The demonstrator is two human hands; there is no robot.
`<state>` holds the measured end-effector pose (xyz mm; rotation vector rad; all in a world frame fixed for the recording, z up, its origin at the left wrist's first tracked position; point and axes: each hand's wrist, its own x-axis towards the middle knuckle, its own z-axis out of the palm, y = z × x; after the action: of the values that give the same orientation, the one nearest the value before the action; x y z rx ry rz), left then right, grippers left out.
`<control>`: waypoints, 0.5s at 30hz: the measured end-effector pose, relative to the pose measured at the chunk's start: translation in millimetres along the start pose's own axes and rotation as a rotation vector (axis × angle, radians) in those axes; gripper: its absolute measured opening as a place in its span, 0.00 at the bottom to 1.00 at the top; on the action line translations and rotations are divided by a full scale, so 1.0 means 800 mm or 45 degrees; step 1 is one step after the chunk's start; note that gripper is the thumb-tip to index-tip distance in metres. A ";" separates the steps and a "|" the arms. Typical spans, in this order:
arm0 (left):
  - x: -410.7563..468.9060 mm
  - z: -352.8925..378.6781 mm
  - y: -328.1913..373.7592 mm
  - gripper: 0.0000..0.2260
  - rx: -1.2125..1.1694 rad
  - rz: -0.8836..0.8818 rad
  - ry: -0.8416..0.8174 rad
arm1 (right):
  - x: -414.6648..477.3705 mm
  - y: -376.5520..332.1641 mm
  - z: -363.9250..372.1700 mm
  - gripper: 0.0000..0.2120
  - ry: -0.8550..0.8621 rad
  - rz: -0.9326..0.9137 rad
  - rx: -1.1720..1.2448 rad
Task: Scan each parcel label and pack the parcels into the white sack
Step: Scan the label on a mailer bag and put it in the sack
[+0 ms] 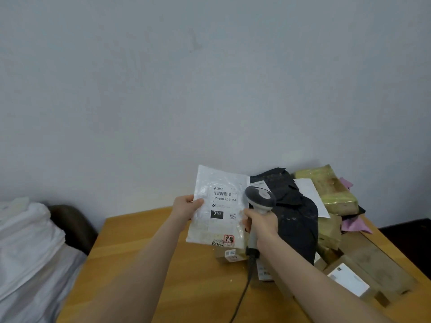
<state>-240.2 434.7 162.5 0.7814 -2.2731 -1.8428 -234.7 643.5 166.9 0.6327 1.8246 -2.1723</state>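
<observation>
glossy plastic parcel [217,206], wooden table [144,252]

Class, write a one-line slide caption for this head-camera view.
Left hand holds a white parcel up while the right hand aims a handheld scanner at its label, above a wooden table.

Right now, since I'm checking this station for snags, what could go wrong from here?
1. The left hand pinches the soft white parcel by one edge only; its crinkled label could bend and the scan might miss.
2. The scanner in the right hand trails a cable past small boxes; a pull could drag them.
3. The black bag lies on a loose heap of parcels that might slide.
</observation>
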 end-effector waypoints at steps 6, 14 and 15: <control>0.007 -0.015 -0.030 0.10 -0.046 -0.005 0.078 | -0.035 0.020 0.002 0.03 -0.230 0.000 -0.149; 0.005 -0.018 -0.049 0.11 -0.047 -0.003 0.126 | -0.068 0.036 0.014 0.05 -0.325 0.023 -0.183; 0.006 -0.019 -0.051 0.11 -0.049 -0.009 0.126 | -0.069 0.037 0.015 0.05 -0.324 0.024 -0.189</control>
<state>-225.1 414.0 127.0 0.8560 -2.1714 -1.8021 -175.6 620.5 168.5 0.3232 1.8127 -1.9779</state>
